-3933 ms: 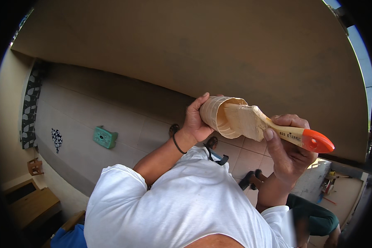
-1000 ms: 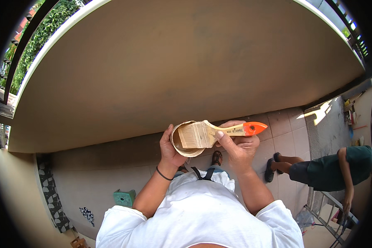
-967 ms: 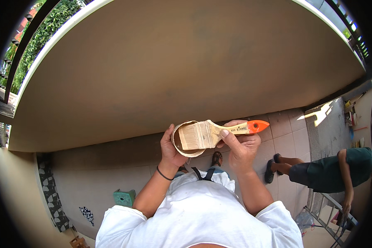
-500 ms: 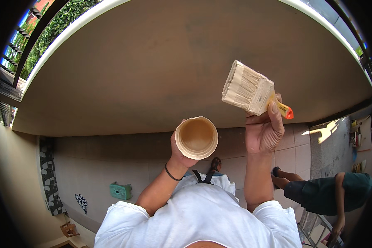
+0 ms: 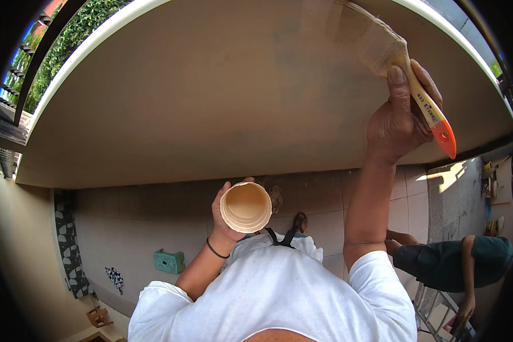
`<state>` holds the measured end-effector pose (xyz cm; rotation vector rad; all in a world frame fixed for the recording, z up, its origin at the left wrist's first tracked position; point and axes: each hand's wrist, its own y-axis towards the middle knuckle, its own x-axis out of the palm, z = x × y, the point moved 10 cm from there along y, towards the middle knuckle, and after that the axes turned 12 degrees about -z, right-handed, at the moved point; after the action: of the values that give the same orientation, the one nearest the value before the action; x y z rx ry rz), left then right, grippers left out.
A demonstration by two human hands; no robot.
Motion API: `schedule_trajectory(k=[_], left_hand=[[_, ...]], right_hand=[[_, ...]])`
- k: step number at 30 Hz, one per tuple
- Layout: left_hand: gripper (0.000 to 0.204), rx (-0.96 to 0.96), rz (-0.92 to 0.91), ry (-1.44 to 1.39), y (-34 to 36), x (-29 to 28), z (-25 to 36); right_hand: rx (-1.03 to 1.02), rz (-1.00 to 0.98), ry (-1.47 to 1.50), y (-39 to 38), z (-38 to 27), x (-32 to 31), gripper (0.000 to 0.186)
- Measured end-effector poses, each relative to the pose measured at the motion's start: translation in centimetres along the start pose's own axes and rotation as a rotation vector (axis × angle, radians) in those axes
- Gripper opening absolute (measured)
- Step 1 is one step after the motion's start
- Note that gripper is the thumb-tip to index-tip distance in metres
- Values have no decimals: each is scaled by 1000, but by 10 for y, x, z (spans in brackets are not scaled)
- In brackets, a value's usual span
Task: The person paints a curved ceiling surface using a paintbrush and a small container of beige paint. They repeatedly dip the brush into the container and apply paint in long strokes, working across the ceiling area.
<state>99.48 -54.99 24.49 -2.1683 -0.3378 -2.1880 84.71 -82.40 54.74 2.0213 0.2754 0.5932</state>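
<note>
Well, both hands (image 5: 398,122) (image 5: 221,223) full: paintbrush (image 5: 406,60) right, beige cup (image 5: 246,226) left.

Wall (image 5: 182,102) before the wearer; brush (image 5: 420,94) in the right grip (image 5: 399,122), up by the wall, right of and farther forward than the cup (image 5: 246,221), which sits in the left grip (image 5: 224,227). Floor (image 5: 142,228) below the wall: foot (image 5: 300,222) right of the cup, stool (image 5: 169,261) left of the left forearm (image 5: 198,272), cloth (image 5: 114,278) farther left. Second person (image 5: 453,262) well off right; hedge (image 5: 85,40) past the wall's edge, far left.
</note>
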Motion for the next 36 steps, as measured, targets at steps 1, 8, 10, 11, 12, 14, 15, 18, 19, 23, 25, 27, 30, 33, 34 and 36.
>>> schedule_trajectory(k=[1, 8, 10, 11, 12, 14, 15, 18, 19, 23, 25, 27, 30, 33, 34, 36], left_hand=[[66, 10, -5, -17, -4, -2, 2], [57, 42, 165, 13, -1, 7, -2], [57, 29, 163, 22, 3, 9, -3], [57, 30, 161, 19, 4, 11, -4], [57, 29, 159, 17, 5, 12, -5], [57, 26, 154, 14, 6, 12, -4], [57, 25, 151, 12, 5, 11, -4], [57, 18, 153, 2, 2, 8, -5], [57, 11, 151, -1, 3, 8, -6], [57, 10, 143, -16, -2, 5, -4], [58, 10, 149, -21, -6, 4, -2], [58, 23, 152, -11, -12, 1, 5], [67, 32, 34, -11, -24, -7, 22], [72, 57, -15, -17, -34, -6, 36], [73, 76, -5, -15, -37, -5, 39], [75, 179, 149, 2, -45, -14, 53]], right_hand=[[10, 16, -15, 1, 2, -13, 24], [-35, -128, 92, -24, -24, 39, 29], [-66, -177, 84, -25, -18, 65, 30], [-64, -184, 68, -24, -12, 70, 31], [-61, -191, 52, -23, -9, 72, 31], [-35, -90, 14, -17, -5, 44, 32], [-20, -44, -4, -13, -3, 25, 32], [-52, 120, -208, 2, -15, -41, 26], [-62, 190, -256, 4, -21, -63, 23], [-133, 205, -642, 3, -46, -48, 22], [-369, -38, -940, 1, -58, 12, 25], [-452, -75, -871, -15, -61, 67, 36], [-526, -166, -770, -43, -68, 137, 34], [-567, -246, -629, -70, -82, 189, 34], [-567, -269, -580, -77, -87, 201, 34], [-541, -318, -473, -83, -96, 215, 34]])
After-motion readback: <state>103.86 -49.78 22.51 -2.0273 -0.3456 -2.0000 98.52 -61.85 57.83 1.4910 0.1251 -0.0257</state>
